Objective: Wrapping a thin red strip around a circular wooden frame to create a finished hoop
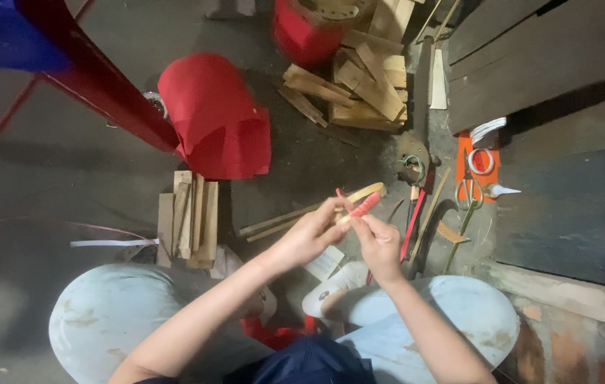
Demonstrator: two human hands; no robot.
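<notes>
Here, at the far left, a blue-and-red chair leg (96,82) slants across the concrete floor (54,163), with a roll of red paper (213,117) just right of it. Nearer, a small stack of short wooden slats (189,220) lies beside the person's left knee. At centre, the left hand (306,235) is closed, pinching a thin bamboo strip (361,193) between thumb and fingers; the right hand (381,245) is likewise closed on the same strip, where a band of red paper (365,205) wraps it. The strip sits raised between both hands, above the floor. Farther off, a pile of wooden offcuts (366,85) lies beside a red cylinder (302,32). At right, scissors (467,193) and a ring of tape (481,161) rest on an orange sheet (463,146), near dark planks (544,64).
</notes>
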